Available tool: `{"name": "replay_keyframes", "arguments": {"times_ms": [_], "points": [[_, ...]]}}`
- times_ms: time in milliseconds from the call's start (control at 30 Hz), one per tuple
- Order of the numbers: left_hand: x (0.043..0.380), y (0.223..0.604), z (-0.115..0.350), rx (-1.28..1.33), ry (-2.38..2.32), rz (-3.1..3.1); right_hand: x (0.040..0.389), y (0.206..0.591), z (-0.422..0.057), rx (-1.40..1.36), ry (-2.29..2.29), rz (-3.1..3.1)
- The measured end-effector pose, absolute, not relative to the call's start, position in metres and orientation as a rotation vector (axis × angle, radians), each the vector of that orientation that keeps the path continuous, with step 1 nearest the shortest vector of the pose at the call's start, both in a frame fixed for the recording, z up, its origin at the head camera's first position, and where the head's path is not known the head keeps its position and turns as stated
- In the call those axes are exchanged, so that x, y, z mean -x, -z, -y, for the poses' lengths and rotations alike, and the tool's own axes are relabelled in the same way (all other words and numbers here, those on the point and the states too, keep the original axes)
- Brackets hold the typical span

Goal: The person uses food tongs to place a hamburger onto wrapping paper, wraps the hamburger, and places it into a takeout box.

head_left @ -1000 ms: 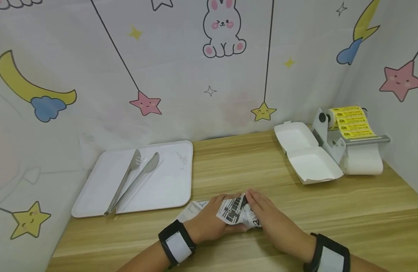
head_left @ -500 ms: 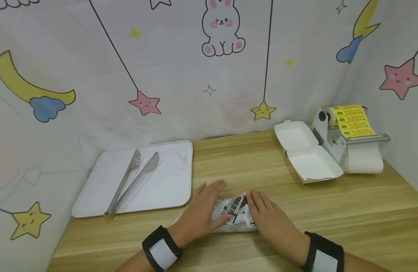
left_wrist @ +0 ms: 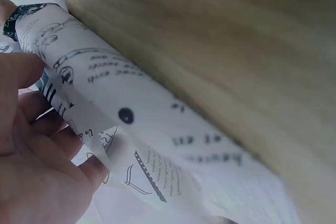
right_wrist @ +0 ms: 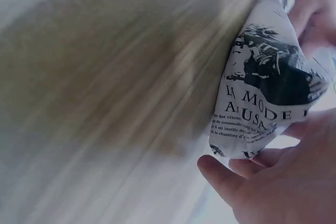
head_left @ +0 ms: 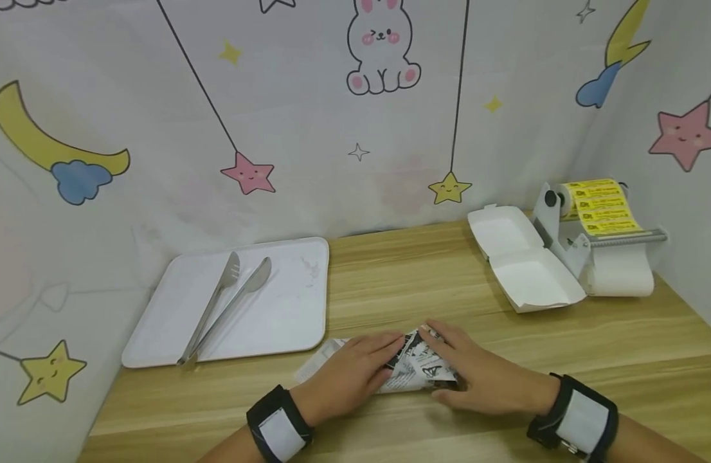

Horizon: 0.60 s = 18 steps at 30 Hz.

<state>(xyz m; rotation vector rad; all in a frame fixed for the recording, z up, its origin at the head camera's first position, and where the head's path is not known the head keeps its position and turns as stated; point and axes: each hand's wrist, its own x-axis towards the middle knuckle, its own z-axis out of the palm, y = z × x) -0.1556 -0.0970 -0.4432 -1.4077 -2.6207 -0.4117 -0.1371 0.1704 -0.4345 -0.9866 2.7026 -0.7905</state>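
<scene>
A long bundle wrapped in black-and-white newsprint paper [head_left: 410,379] lies on the wooden table; its contents are hidden. My left hand [head_left: 350,379] rests across the bundle's middle, fingers fairly straight on top and thumb on the near side. In the left wrist view the printed paper roll [left_wrist: 126,87] runs past the thumb and fingers. At the bundle's right end, my right hand [head_left: 477,373] touches the folded paper with extended fingers, its thumb apart along the near side. The right wrist view shows the folded paper end [right_wrist: 257,87] against those fingers, partly covered.
Back left, a white tray [head_left: 297,302] bears metal tongs [head_left: 216,308] with a fork-shaped end and a spoon-shaped end. An opened white takeaway box [head_left: 531,280] stands at back right, beside a label dispenser [head_left: 569,254] with a yellow label roll [head_left: 601,206]. A printed curtain hangs behind.
My left hand lifted off the far side, spread over the bundle, then settled back onto it. The right hand's thumb has swung out to the near side, and the wrist has turned rightward.
</scene>
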Motion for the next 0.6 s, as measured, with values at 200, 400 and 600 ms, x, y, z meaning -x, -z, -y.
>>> {"name": "replay_keyframes", "arguments": {"times_ms": [200, 400, 600], "points": [[0.156, 0.443, 0.095, 1.397, 0.419, 2.656, 0.140, 0.441, -0.166, 0.894, 0.987, -2.726], [0.153, 0.442, 0.098, 1.362, 0.427, 2.746, 0.142, 0.446, -0.157, 0.994, 0.833, -2.825], [0.156, 0.441, 0.102, 1.343, 0.394, 2.772, 0.145, 0.449, -0.159, 1.046, 0.742, -2.844]]}}
